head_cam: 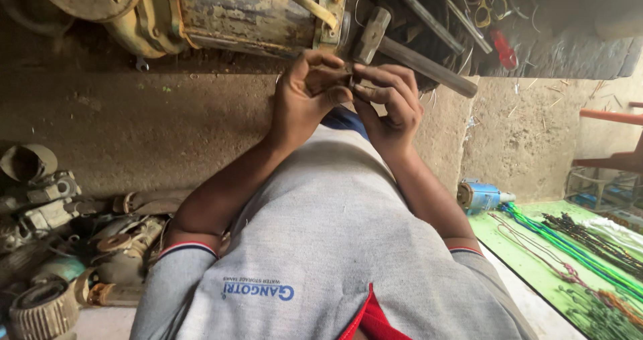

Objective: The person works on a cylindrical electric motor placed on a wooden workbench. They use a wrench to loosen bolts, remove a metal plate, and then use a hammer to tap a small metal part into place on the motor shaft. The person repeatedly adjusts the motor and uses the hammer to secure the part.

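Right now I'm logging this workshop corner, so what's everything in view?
Small dark part: one, pinched between both hands.
Hammer: one, grey metal, just above the hands.
Old motor: one, worn yellowish, top.
Red-handled tool: one, top right among wires.
Blue cylinder: one, right, on the ground.
Green mat: one, lower right, bearing green and dark cords.
Scrap motor parts: several, grey, left.
Grey shirt: one, bottom centre.
Left hand: one, gripping the part.
Right hand: one, gripping the part.
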